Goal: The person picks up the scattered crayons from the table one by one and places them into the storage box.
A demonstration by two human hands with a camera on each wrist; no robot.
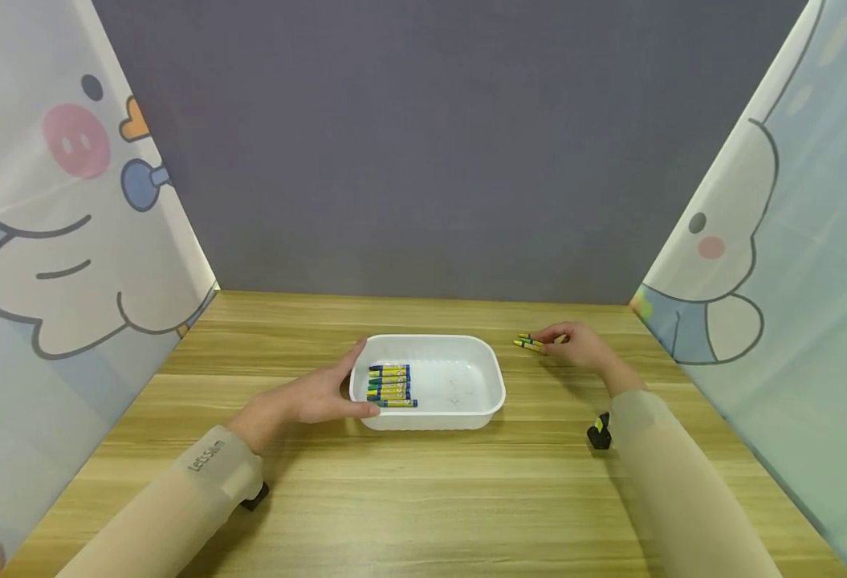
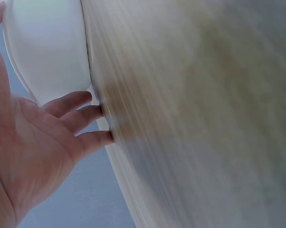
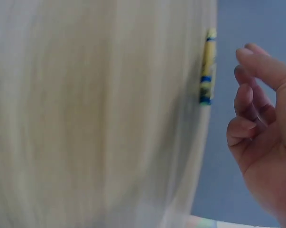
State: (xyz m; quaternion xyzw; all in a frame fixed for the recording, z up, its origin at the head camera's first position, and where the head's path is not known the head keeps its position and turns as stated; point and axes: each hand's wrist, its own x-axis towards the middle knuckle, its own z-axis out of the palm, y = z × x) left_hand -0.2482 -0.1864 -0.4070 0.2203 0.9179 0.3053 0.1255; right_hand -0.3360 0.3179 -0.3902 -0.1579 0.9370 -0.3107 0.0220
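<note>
I see a white tray (image 1: 466, 357) sitting on the wooden table (image 1: 423, 498), roughly in the middle. Inside it, along its left end, lies a row of crayons (image 1: 390, 384), stacked side by side, each with its long axis running left to right across the tray; the right part of the tray floor is bare. My left hand (image 1: 315, 397) rests against the tray's left wall, fingers straight and spread, thumb on the near corner and fingertips at the far corner; the left wrist view shows the open palm beside the white wall (image 2: 48, 47).

Off to the right of the tray, well apart from it, a couple of loose crayons (image 1: 529, 343) lie on the table, long axes running left to right, slightly slanted, ends pointing toward the tray. My right hand (image 1: 578, 347) is at their right ends, fingers loosely bent. In the right wrist view one crayon (image 3: 207, 66) lies just beside the fingertips (image 3: 244, 54), not gripped.
</note>
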